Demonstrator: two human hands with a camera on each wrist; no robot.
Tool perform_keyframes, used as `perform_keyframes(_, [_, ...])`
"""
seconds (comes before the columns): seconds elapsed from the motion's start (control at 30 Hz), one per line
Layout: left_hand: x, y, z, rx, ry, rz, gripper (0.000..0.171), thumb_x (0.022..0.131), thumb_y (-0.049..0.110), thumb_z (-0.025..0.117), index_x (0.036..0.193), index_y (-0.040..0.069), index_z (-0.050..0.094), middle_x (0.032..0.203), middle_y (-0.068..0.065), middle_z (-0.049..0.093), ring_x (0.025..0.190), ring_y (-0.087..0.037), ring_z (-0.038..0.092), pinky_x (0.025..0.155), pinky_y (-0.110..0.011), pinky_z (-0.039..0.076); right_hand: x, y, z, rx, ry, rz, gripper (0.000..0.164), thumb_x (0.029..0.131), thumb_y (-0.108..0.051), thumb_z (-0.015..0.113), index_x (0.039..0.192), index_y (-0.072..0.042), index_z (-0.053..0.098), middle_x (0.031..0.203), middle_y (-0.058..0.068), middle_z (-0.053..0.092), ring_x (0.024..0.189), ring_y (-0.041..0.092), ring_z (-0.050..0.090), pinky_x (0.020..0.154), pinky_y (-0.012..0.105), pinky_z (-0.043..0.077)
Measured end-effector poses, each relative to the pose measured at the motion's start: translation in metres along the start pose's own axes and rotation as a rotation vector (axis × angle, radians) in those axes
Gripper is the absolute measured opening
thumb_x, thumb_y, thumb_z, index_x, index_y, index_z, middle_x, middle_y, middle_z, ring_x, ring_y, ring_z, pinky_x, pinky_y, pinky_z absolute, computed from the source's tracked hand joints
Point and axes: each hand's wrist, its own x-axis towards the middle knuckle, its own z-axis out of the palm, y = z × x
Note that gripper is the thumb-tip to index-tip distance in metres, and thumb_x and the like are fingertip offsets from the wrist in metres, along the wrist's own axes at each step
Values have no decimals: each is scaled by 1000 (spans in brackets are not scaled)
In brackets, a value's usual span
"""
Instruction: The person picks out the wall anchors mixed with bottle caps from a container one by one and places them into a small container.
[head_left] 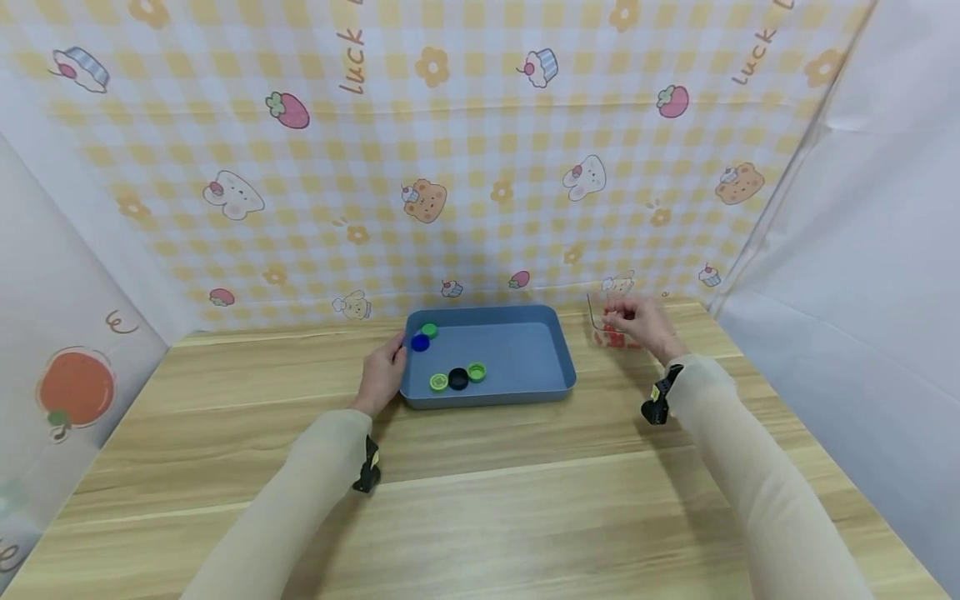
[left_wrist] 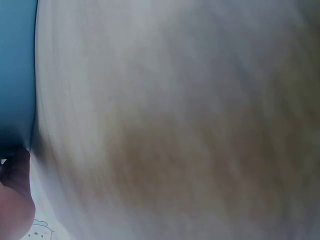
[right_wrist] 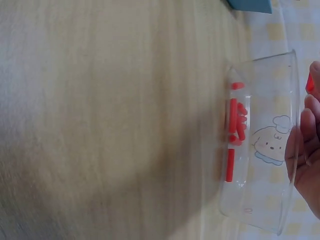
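Observation:
At the left end of the blue-grey tray, my left hand grips the tray's side. Lying in the tray are a green bottle cap, a blue bottle cap, a black bottle cap and two light green caps. To the right of the tray, my right hand is over a clear plastic box. A small red piece is pinched between its thumb and fingers. Several more red pieces, some long and some short, lie in the box.
The wooden table carries the tray and the box near its back edge. Behind stands a yellow checked cloth with cartoon prints. A white cloth hangs along the right side.

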Motion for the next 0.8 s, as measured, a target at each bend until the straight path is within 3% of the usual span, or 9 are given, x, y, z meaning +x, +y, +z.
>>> perform_keyframes(0.2, [0, -2, 2, 2, 6, 17, 41, 99, 8, 42, 139, -3, 41, 141, -19, 44, 131, -33, 41, 107, -43, 38, 1, 4, 4, -24, -26, 12, 31, 89, -13, 64, 112, 8, 63, 81, 6, 58, 69, 9, 47, 58, 19, 41])
perform_keyframes(0.37, [0, -4, 3, 14, 6, 33, 42, 99, 8, 42, 139, -4, 41, 141, -20, 43, 131, -33, 41, 107, -43, 38, -1, 1, 4, -5, -16, 43, 32, 92, -15, 60, 116, 7, 61, 86, 11, 61, 70, 7, 51, 58, 18, 42])
perform_keyframes(0.6, [4, -2, -5, 64, 7, 88, 44, 98, 9, 44, 139, -6, 39, 141, -22, 43, 130, -35, 42, 106, -46, 39, -6, -20, 7, -36, 50, 12, 35, 95, -21, 56, 120, 3, 61, 89, 17, 60, 68, 15, 47, 53, 22, 38])
perform_keyframes(0.8, [14, 3, -17, 122, -20, 118, 47, 101, 19, 43, 140, -6, 37, 136, -24, 48, 124, -37, 48, 103, -47, 43, -11, -46, 17, 43, 61, -7, 32, 95, -18, 56, 120, 1, 61, 88, 20, 61, 66, 15, 55, 52, 20, 48])
